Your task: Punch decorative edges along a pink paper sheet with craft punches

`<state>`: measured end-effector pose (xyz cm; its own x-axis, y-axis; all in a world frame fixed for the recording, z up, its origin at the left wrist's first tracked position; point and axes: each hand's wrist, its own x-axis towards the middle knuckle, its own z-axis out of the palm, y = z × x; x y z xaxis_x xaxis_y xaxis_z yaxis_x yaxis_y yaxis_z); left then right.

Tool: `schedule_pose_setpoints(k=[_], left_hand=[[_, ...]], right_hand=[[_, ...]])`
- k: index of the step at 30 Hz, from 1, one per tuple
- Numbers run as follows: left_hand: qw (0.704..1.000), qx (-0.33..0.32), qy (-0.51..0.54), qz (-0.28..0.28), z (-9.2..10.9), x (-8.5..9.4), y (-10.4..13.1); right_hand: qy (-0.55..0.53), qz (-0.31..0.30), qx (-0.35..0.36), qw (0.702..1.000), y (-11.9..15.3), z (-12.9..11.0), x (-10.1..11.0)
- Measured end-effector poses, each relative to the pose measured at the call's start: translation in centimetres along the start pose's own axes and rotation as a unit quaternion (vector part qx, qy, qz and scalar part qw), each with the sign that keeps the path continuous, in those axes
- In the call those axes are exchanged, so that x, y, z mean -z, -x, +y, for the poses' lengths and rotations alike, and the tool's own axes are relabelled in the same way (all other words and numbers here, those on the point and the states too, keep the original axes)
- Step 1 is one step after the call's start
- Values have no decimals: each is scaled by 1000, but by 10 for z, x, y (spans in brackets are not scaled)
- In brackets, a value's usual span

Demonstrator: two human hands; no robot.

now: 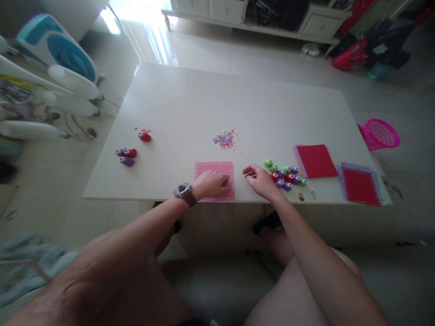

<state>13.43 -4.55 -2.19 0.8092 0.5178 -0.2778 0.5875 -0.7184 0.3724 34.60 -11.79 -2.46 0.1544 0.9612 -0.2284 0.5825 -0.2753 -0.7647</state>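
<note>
A pink paper sheet (214, 166) with small holes punched along its borders lies at the table's front edge. My left hand (213, 182), a watch (182, 189) on its wrist, rests over the sheet with its fingers curled under; whatever they hold, if anything, is hidden. Just right of the paper, my right hand (256, 179) hovers low with loosely bent fingers apart and nothing plain to see in them. Close beyond it stands a cluster of red, purple and green craft punches (288, 177). A pile of paper confetti (224, 139) lies past the sheet.
At left are a red punch (145, 136) beside pink bits and several more punches (127, 156). Stacks of coloured paper (316, 160) and punched sheets (360, 183) lie at right. A pink basket (380, 133) stands beyond the table's (238, 99) right edge.
</note>
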Motion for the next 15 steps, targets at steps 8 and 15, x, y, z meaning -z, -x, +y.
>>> schedule_pose_setpoints(k=[8, 15], left_hand=[[1000, 0, -12, 15, -1, -6, 2], [1000, -20, 10, 17, -5, -10, 5]], right_hand=[[31, 73, -59, 995, -48, -1, -19], [-127, 173, 18, 977, -84, -6, -27]])
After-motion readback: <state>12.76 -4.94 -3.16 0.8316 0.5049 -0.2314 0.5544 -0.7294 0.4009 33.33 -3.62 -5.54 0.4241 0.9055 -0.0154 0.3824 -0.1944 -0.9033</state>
